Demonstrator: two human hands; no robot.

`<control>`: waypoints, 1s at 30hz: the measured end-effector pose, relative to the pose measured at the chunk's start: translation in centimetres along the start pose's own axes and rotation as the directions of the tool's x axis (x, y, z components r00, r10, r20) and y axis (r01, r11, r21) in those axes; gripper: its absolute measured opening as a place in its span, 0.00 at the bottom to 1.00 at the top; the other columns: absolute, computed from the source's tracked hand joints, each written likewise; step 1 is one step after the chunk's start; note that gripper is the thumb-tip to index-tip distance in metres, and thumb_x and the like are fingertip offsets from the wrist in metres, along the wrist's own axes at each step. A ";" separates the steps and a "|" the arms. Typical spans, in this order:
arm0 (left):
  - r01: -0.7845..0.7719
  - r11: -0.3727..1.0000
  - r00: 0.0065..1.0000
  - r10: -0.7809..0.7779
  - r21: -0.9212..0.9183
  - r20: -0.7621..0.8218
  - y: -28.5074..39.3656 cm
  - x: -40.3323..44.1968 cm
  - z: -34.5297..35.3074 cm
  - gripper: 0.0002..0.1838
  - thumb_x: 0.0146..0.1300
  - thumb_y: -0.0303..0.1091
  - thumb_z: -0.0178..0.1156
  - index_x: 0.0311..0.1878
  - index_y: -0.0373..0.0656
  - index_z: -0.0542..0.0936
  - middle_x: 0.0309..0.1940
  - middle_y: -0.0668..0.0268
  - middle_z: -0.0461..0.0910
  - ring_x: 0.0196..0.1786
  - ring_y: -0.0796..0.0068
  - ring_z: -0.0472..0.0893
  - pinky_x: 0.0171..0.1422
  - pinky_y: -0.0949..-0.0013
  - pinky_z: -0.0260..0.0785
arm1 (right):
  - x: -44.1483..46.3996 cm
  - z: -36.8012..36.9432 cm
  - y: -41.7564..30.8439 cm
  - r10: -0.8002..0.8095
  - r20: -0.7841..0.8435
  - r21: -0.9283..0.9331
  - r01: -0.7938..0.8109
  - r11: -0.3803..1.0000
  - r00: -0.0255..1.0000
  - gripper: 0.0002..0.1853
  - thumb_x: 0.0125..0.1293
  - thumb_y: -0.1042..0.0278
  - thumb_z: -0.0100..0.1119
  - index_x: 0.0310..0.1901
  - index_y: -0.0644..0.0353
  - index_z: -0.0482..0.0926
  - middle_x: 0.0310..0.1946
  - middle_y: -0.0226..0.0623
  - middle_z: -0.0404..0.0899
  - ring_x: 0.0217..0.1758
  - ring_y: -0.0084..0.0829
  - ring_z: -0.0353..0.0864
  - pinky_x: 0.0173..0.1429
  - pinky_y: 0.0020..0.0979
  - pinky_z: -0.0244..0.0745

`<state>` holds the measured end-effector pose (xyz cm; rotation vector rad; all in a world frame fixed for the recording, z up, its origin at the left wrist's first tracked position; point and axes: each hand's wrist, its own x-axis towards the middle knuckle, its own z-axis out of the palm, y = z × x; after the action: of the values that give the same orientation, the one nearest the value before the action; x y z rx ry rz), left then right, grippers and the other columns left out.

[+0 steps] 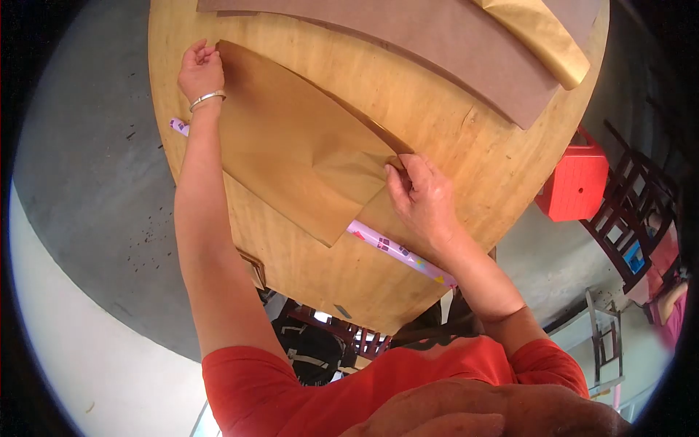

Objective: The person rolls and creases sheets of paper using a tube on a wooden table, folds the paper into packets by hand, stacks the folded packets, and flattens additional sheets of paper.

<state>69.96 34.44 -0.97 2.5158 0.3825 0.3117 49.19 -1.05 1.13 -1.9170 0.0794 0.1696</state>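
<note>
A golden-brown sheet of paper [284,138] stretches between my two hands above the wooden table. At its upper left corner, the fingers of my left hand [202,71] are closed on the edge. My right hand [424,193] pinches the right corner between thumb and fingers, and the paper creases there. Partly hidden beneath the sheet lies a thin lilac roll with coloured shapes [397,252]; its right end passes by my right forearm.
Large brown paper sheets [466,62] cover the far side of the round wooden table [466,138], with a curled gold sheet [542,40] on top. Beyond the right edge stand a red plastic stool [575,182] and dark wooden chairs. Someone in pink is partly visible at far right.
</note>
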 end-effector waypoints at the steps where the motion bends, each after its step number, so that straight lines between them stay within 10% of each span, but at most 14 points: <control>1: 0.023 1.000 1.000 -0.023 0.017 -0.004 0.7 -0.2 -0.1 0.16 0.58 0.19 0.62 0.51 0.37 0.79 0.36 0.69 0.82 0.37 0.82 0.78 0.45 0.79 0.73 | 0.0 0.0 0.0 0.000 0.000 0.001 0.000 1.000 1.000 0.07 0.58 0.78 0.64 0.36 0.65 0.76 0.25 0.42 0.76 0.22 0.31 0.76 0.26 0.30 0.72; 9: -0.031 0.999 0.999 0.032 0.042 -0.027 0.1 -0.5 0.1 0.15 0.58 0.21 0.62 0.50 0.38 0.79 0.35 0.68 0.82 0.37 0.79 0.79 0.47 0.75 0.74 | 0.2 0.1 0.1 -0.014 0.016 -0.090 0.015 0.996 1.000 0.06 0.59 0.77 0.64 0.36 0.65 0.76 0.26 0.43 0.77 0.24 0.34 0.79 0.27 0.32 0.73; 11: -0.208 0.892 0.964 0.257 0.402 -0.072 0.9 -0.9 -0.1 0.11 0.55 0.27 0.62 0.43 0.40 0.81 0.33 0.64 0.82 0.39 0.69 0.81 0.47 0.66 0.75 | 0.2 0.2 0.0 -0.027 0.008 -0.116 0.028 0.993 1.000 0.06 0.59 0.77 0.64 0.36 0.65 0.76 0.26 0.43 0.77 0.24 0.35 0.79 0.27 0.32 0.73; 18: -0.377 0.790 0.920 0.381 0.483 0.095 0.6 -0.7 0.0 0.08 0.55 0.34 0.58 0.36 0.47 0.83 0.33 0.64 0.82 0.40 0.62 0.81 0.47 0.60 0.75 | -0.1 0.3 0.4 -0.033 -0.004 -0.137 0.032 0.990 0.999 0.07 0.58 0.76 0.64 0.36 0.64 0.77 0.27 0.42 0.78 0.25 0.37 0.79 0.27 0.33 0.74; 21: -0.571 0.545 0.767 0.620 0.614 0.163 1.0 -0.9 0.1 0.10 0.53 0.29 0.54 0.36 0.44 0.83 0.33 0.61 0.82 0.38 0.58 0.81 0.43 0.58 0.76 | -0.1 0.3 0.4 -0.024 0.000 -0.123 0.024 0.992 1.000 0.07 0.58 0.75 0.64 0.37 0.64 0.77 0.28 0.43 0.79 0.26 0.38 0.80 0.27 0.33 0.75; 30: -0.592 0.370 0.750 0.578 0.716 0.322 4.1 -3.7 0.7 0.07 0.55 0.31 0.51 0.30 0.39 0.76 0.27 0.53 0.77 0.30 0.51 0.78 0.35 0.55 0.73 | 0.1 -0.4 0.1 0.029 -0.001 -0.119 -0.029 0.992 1.000 0.07 0.59 0.73 0.64 0.37 0.65 0.77 0.27 0.44 0.79 0.26 0.38 0.82 0.28 0.33 0.76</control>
<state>67.60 29.61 0.24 3.4908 -0.6059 0.4653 49.34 -1.41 1.16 -2.0359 0.0983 0.1989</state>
